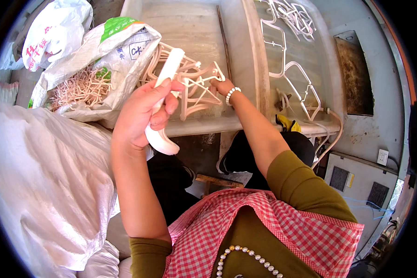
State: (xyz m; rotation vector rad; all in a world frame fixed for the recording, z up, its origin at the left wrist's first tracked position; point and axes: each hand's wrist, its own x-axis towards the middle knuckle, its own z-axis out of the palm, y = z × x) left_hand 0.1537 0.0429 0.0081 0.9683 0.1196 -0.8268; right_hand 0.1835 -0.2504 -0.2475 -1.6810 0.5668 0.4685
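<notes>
White curved strip (172, 63) stands left of centre in the frame, partly in front of a tangle of pinkish plastic frames (201, 88), with an open sack (97, 41) of thin pinkish pieces (81, 89) at upper left and a pale tub (258, 55) behind. The left hand (146, 104) is closed around the strip's middle; the right hand (224, 88) is at the tangle's right edge, its grip impossible to tell. Smooth and broad, the strip bends rightward at its lower end.

Grey cabinet (360, 184) (white socket (382, 157) nearby)
</notes>
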